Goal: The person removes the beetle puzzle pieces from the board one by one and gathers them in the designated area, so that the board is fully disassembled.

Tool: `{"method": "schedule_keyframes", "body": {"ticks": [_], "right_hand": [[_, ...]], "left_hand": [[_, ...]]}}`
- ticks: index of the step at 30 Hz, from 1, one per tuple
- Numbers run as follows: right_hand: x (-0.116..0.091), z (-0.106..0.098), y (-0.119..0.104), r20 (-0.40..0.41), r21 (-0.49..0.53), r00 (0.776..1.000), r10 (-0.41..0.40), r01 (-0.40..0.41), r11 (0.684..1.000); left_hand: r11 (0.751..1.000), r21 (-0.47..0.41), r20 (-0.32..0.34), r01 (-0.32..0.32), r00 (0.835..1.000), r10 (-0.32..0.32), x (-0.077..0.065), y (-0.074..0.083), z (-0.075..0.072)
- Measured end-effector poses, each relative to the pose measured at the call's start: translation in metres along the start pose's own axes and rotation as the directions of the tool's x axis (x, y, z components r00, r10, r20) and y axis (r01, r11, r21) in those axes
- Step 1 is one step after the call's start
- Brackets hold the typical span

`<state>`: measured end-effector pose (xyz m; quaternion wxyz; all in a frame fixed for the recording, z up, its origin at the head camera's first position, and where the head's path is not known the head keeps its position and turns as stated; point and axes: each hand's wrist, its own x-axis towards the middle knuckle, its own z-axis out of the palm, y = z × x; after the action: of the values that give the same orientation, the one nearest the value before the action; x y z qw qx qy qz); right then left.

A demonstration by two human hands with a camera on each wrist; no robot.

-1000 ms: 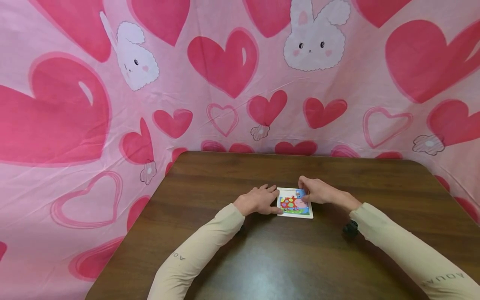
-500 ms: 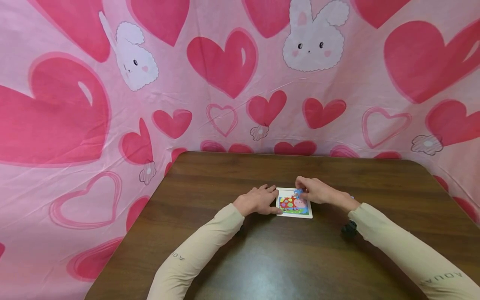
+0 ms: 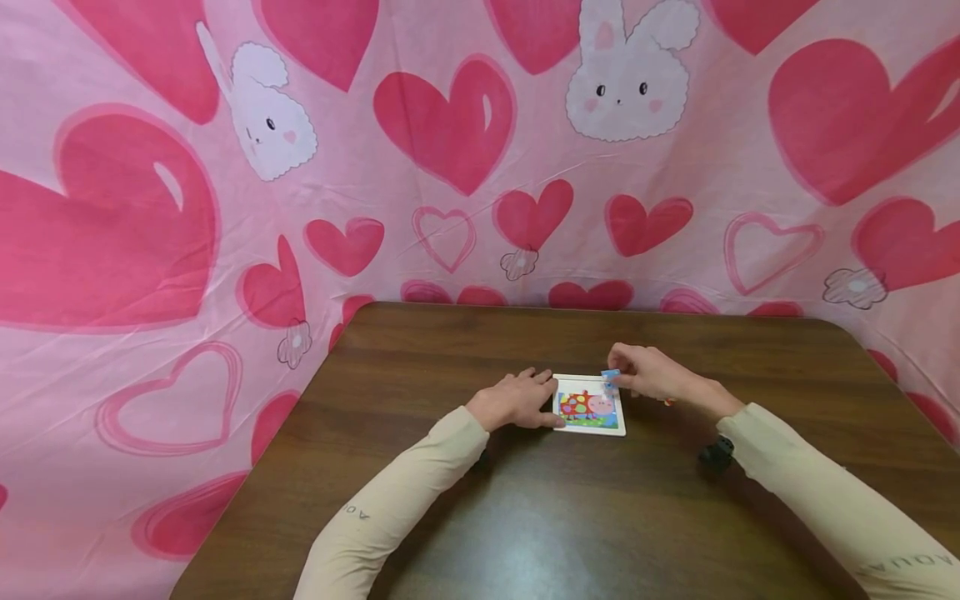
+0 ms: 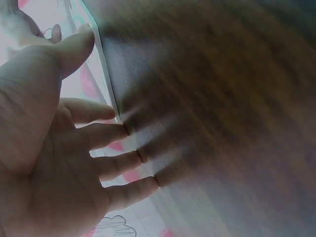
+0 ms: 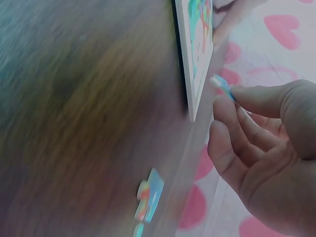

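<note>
A white-framed jigsaw puzzle board (image 3: 592, 432) lies on the table, its picture showing a pink face and a red spotted body. Bare white shows along the upper part of its tray. My left hand (image 3: 517, 402) rests at the board's left side with fingers spread, thumb on the frame's near left corner; in the left wrist view its fingertips touch the frame and table. Between thumb and forefinger, my right hand (image 3: 651, 372) pinches a small blue puzzle piece (image 5: 223, 86), raised over the board's far right corner. The fingers hide part of that piece.
Loose puzzle pieces (image 5: 150, 195) lie on the table beside the board in the right wrist view; the right hand mostly covers them in the head view. The brown wooden table (image 3: 480, 517) meets a pink heart-print cloth (image 3: 450, 125) behind and at the left.
My right hand first shifted slightly left over the board, then rose to the far right with the blue piece, uncovering white tray beneath. The left hand has stayed in place.
</note>
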<state>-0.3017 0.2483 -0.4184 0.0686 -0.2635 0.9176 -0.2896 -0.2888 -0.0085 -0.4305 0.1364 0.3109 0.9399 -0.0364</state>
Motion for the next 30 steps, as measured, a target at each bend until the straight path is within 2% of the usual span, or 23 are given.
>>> {"method": "schedule_keyframes", "body": {"ticks": [5, 16, 30], "right_hand": [[-0.008, -0.010, 0.008, 0.028, 0.047, 0.997, 0.074, -0.075, 0.996], [-0.026, -0.030, 0.028, 0.055, 0.104, 0.991, 0.123, -0.128, 0.986], [-0.043, -0.049, 0.038, 0.054, 0.143, 0.984, 0.167, -0.173, 0.974]], "left_hand": [[1.000, -0.003, 0.001, 0.003, 1.000, -0.003, 0.001, 0.000, 0.000], [1.000, 0.002, 0.007, -0.003, 1.000, 0.003, 0.000, 0.000, -0.002], [1.000, 0.001, 0.004, 0.002, 1.000, -0.002, -0.001, 0.001, -0.002]]}}
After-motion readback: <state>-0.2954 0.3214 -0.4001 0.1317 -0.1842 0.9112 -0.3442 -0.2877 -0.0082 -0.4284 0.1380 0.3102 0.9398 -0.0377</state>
